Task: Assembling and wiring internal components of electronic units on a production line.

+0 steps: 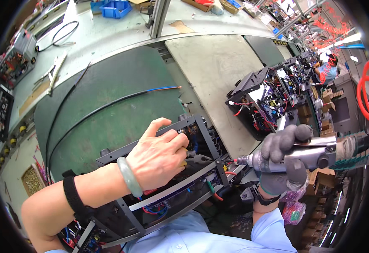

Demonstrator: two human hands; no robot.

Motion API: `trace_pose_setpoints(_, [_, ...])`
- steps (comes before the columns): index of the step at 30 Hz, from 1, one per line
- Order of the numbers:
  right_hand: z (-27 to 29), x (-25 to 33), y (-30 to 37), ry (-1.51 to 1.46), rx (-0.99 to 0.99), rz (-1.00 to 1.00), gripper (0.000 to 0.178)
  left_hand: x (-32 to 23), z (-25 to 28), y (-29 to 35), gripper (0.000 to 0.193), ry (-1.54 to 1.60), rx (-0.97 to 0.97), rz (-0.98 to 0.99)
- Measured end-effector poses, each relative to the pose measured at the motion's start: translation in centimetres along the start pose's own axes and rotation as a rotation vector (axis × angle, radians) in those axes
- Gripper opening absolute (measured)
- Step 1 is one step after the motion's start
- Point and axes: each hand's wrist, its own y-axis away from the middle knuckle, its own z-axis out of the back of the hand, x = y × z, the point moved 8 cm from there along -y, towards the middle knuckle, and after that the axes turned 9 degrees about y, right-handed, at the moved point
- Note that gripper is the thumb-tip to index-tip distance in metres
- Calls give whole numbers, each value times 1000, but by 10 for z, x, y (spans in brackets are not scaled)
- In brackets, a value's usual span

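Observation:
My bare left hand (pixel 159 154), with a pale green bangle at its wrist, reaches over a black metal equipment frame (pixel 129 148). Its fingers are closed on what look like pliers (pixel 199 159), with yellow on the grips and dark jaws pointing right at the frame's end upright. In a grey glove, my right hand (pixel 282 154) grips a silver power screwdriver (pixel 315 152) held level. The driver's bit points left and meets, or nearly meets, that upright close to the jaws; the exact contact is too small to tell. Wires (pixel 156 208) and parts sit inside the frame.
A green mat (pixel 121 80) lies behind the frame, with a black cable (pixel 104 109) across it. Further right, similar open-sided units (pixel 262 99) stand in a row on the line. A blue bin (pixel 116 9) is at the back. A co-worker (pixel 327 72) is far right.

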Motion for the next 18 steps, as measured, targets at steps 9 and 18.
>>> trace_pose_setpoints(9, [6, 0, 15, -5, -41, -86, 58, 1, 8, 1, 16, 66, 17, 29])
trace_pose_setpoints(18, [17, -4, 17, -94, -22, -82, 58, -3, 9, -2, 13, -5, 17, -36])
